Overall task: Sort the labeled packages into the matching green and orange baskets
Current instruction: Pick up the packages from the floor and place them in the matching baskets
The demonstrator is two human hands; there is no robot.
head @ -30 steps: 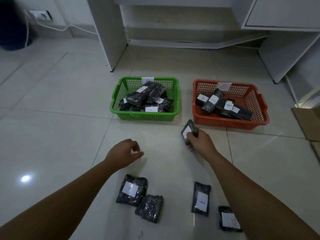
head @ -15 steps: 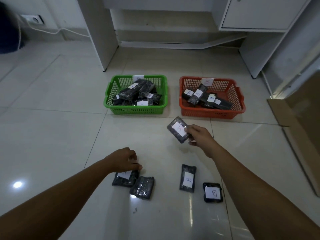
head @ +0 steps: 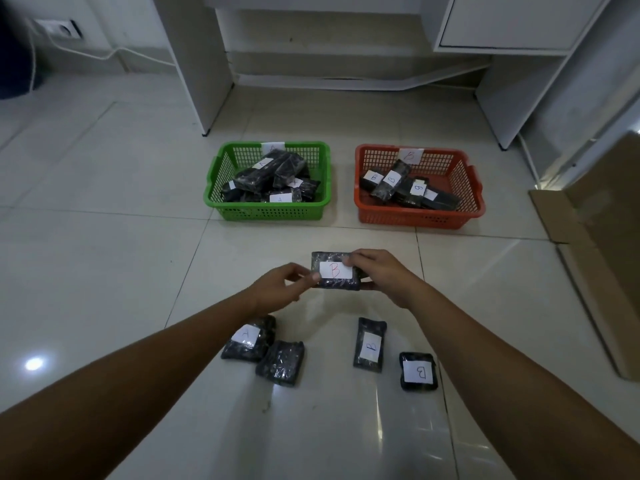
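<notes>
Both hands hold one black package [head: 335,271] with a white label marked B, above the floor in front of the baskets. My left hand [head: 282,285] pinches its left end and my right hand [head: 379,273] grips its right end. The green basket [head: 268,212], tagged A, holds several black packages. The orange basket [head: 420,217], tagged B, holds several B packages. On the floor near me lie an A package [head: 246,339], an unlabeled-side package [head: 281,362], and two B packages [head: 370,345] [head: 418,371].
White desk legs [head: 199,64] and a cabinet [head: 509,26] stand behind the baskets. A cardboard box [head: 599,244] lies at the right. A wall socket [head: 59,29] with a white cable sits at the far left. The floor is glossy white tile.
My left hand rose from the floor packages and took the left end of the B package. My right hand turned the package so its label faces me.
</notes>
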